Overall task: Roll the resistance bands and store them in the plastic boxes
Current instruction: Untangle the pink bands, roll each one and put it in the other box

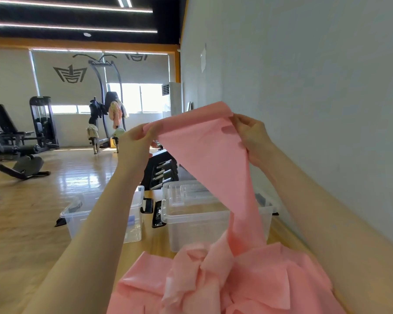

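I hold the pink resistance band (204,141) up in front of me with both hands, its top edge stretched between them. My left hand (136,141) pinches the left corner, the thumb and fingers folded over the edge. My right hand (252,137) pinches the right corner the same way, so each grip is closed on the band. From that edge the band narrows as it hangs down, passes in front of the right plastic box (191,214), and ends in a loose, crumpled heap low in the view near me. The right box is clear and carries a clear lid (182,193) on top. Just beside it, on the left, stands a second clear plastic box (77,214), partly hidden by my left forearm, with something bluish inside. Both boxes sit on the wooden floor (43,223) near the pale wall (304,75). Behind them stands a dark dumbbell rack (161,171), and gym machines (41,123) lie farther off.
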